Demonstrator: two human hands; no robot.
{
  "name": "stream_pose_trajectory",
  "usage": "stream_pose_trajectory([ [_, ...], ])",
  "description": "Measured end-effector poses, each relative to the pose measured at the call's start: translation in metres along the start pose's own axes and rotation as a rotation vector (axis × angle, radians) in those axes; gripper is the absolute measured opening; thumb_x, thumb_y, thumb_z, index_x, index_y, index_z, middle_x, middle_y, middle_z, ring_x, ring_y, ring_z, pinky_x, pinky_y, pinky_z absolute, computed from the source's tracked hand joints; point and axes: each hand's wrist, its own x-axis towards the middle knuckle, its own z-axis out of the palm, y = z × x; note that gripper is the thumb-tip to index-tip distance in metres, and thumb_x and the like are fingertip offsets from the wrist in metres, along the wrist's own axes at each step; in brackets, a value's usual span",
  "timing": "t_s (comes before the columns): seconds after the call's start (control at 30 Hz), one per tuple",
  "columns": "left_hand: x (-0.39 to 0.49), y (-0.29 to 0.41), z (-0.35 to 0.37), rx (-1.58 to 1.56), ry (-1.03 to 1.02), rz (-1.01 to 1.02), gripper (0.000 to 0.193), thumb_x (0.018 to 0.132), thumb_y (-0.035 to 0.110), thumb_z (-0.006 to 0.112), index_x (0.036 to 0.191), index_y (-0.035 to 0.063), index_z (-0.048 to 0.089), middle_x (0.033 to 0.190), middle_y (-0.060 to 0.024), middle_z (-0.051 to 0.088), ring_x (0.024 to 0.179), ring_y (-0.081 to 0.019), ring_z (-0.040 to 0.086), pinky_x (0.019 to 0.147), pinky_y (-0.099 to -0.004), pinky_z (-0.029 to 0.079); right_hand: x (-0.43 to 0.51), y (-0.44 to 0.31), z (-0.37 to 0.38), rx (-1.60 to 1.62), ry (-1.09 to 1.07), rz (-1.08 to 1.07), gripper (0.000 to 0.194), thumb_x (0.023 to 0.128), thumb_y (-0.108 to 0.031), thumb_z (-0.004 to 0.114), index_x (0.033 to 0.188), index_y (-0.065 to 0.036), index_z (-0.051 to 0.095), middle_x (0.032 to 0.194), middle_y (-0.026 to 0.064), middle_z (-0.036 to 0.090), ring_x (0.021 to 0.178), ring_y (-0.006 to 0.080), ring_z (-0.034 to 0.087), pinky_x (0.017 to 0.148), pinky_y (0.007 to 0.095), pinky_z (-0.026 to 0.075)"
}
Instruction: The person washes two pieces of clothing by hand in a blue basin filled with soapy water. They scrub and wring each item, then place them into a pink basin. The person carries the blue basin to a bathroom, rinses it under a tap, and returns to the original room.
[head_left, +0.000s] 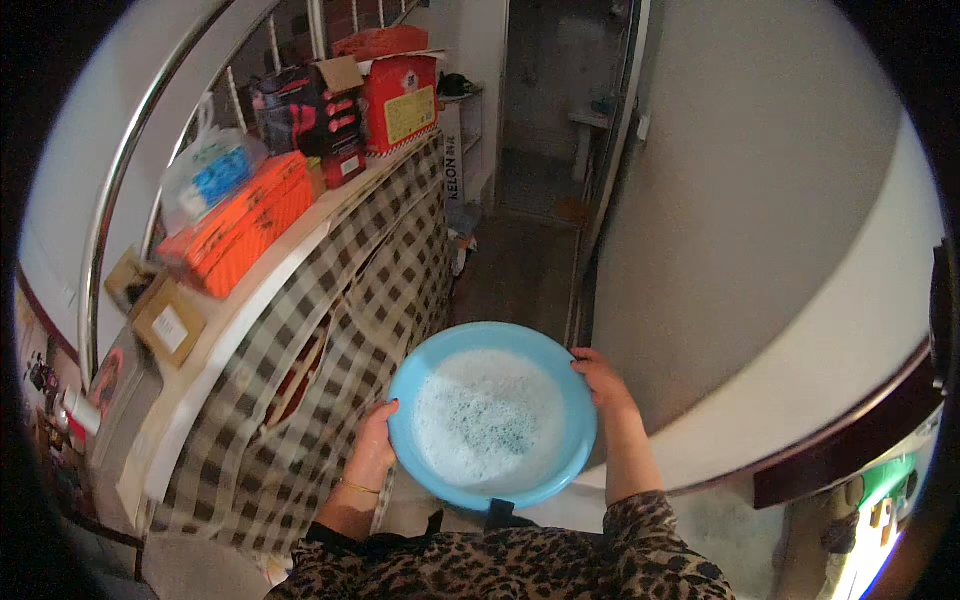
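A light blue plastic basin (581, 420) is held in front of my body, with foamy, soapy liquid (491, 416) inside it. My left hand (376, 433) grips the rim on the left, thumb on top. On the far right side of the rim, my right hand (604, 382) has hold of the basin too. The fingers of both hands under the rim are hidden. Foam covers most of the liquid's surface, so whatever may lie beneath it cannot be seen.
A ledge to the left, hung with a checkered cloth (405, 247), carries an orange box (251, 221), a red box (401, 105) and a small cardboard box (171, 319). A metal railing (120, 172) rises behind them. Ahead, a dark floor (514, 274) leads to a doorway (559, 97). A wall (742, 225) stands at right.
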Motion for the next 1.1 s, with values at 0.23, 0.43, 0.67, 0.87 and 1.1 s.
stream_pose_trajectory([
  [0.23,0.136,0.064,0.094,0.008,-0.068,-0.002,0.034,0.091,0.022,0.055,0.114,-0.0036,0.056,0.113,-0.0179,0.061,0.101,-0.0307,0.059,0.091,-0.0449,0.048,0.147,-0.097,-0.016,0.015,-0.175,-0.188,0.043,0.087,-0.003,0.054,0.130,-0.005,0.053,0.110,0.0149,0.063,0.096,0.0235,0.062,0.081,0.0372,0.052],
  [0.43,0.245,0.102,0.175,0.065,-0.033,0.000,0.036,0.091,0.023,0.055,0.116,-0.0031,0.057,0.112,-0.0148,0.063,0.100,-0.0273,0.061,0.090,-0.0434,0.049,0.256,-0.179,-0.035,0.139,-0.127,-0.132,0.054,0.083,-0.010,0.056,0.136,-0.006,0.046,0.112,0.0144,0.060,0.094,0.0230,0.059,0.079,0.0358,0.052],
  [0.67,0.407,0.122,0.256,0.021,-0.187,0.025,0.031,0.089,0.019,0.055,0.108,-0.0035,0.061,0.103,-0.0128,0.066,0.091,-0.0265,0.063,0.087,-0.0402,0.051,0.383,-0.254,-0.074,0.102,0.070,-0.180,0.068,0.081,-0.011,0.058,0.144,-0.010,0.033,0.113,0.0173,0.058,0.095,0.0275,0.058,0.077,0.0401,0.051],
  [0.87,0.501,0.153,0.352,0.021,-0.309,-0.011,0.024,0.087,0.016,0.057,0.104,-0.0006,0.060,0.102,-0.0112,0.064,0.090,-0.0244,0.061,0.085,-0.0386,0.050,0.460,-0.314,-0.112,0.103,0.199,-0.241,0.074,0.081,-0.013,0.060,0.147,-0.012,0.026,0.113,0.0191,0.058,0.094,0.0276,0.057,0.078,0.0411,0.050],
  [1.1,0.623,0.170,0.453,-0.017,-0.406,-0.067,0.024,0.087,0.016,0.056,0.104,0.0003,0.060,0.102,-0.0114,0.064,0.092,-0.0246,0.061,0.087,-0.0391,0.050,0.556,-0.387,-0.159,0.114,0.288,-0.264,0.076,0.084,-0.014,0.060,0.150,-0.016,0.022,0.109,0.0168,0.058,0.090,0.0252,0.057,0.075,0.0393,0.050],
])
